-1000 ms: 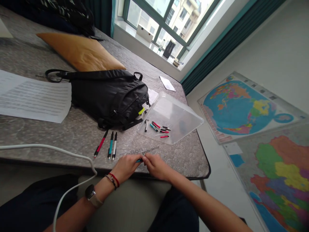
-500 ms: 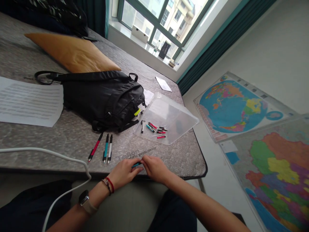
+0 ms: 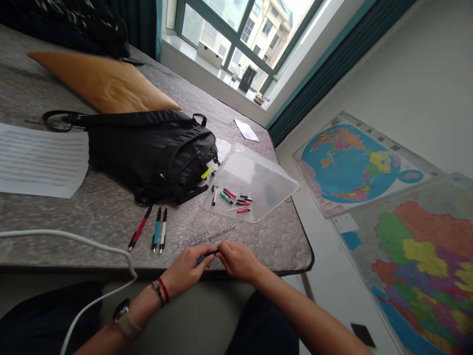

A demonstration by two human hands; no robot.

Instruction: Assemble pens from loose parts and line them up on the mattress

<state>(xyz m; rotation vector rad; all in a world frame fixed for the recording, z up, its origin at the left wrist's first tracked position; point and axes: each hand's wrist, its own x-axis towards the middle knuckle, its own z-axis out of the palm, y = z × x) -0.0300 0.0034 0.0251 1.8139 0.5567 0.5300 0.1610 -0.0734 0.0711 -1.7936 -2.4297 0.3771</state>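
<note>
Between my two hands, just over the front edge of the bed, is a teal and black pen (image 3: 205,256). My left hand (image 3: 188,266) is closed around its teal barrel. The fingertips of my right hand (image 3: 236,259) pinch its black end, which they partly hide. To the left on the mattress lie a red pen (image 3: 140,229), a teal pen (image 3: 156,230) and a white pen (image 3: 163,230), side by side. Beyond my hands, several red, teal, white and black pen parts (image 3: 236,198) lie in a clear plastic tray (image 3: 266,185).
A black backpack (image 3: 148,153) lies behind the pens, with a brown padded envelope (image 3: 111,86) beyond it. A printed sheet (image 3: 40,160) is at the left. A white cable (image 3: 74,233) crosses the front left edge. Maps (image 3: 354,162) hang on the right wall.
My hands have shifted slightly, and more of the pen shows between them, including its black end. The whole view has moved a little, so the bed's things appear further left.
</note>
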